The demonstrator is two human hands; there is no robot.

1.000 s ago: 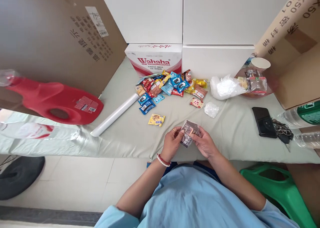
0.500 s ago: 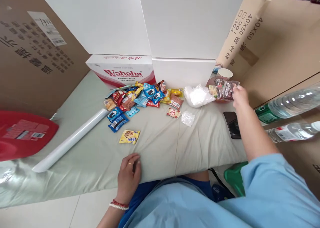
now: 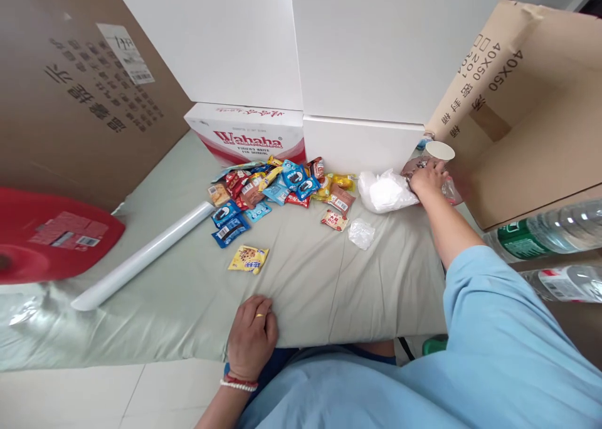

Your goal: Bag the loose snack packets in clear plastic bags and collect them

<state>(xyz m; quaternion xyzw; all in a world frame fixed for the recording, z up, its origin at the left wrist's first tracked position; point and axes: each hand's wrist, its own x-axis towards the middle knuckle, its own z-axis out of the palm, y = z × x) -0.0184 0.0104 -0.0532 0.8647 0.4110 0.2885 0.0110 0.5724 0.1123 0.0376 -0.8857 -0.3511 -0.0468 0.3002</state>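
Note:
My right hand (image 3: 429, 177) reaches to the far right of the cloth, fingers curled down among snack packets in a reddish see-through container (image 3: 452, 194). What the fingers grip is hidden beneath them. Just left of it lies a crumpled white plastic bag (image 3: 386, 191), and behind it stands a paper cup (image 3: 440, 150). My left hand (image 3: 253, 336) rests at the front edge with fingers curled together and nothing visible in them. Nearest to it lies a yellow cookie packet (image 3: 249, 259). Several colourful snack packets (image 3: 277, 187) are heaped farther back.
A white roll (image 3: 143, 256) lies at the left beside a red jug (image 3: 61, 238). Behind the heap stands a Wahaha carton (image 3: 247, 134). A small clear wrapper (image 3: 362, 234) lies mid-table. Plastic bottles (image 3: 548, 231) and a cardboard box (image 3: 540, 115) flank the right.
My right hand has moved left and down over the packets; the dark packet it held by the end is now mostly covered. The camera view has shifted. My left hand stays at the edge.

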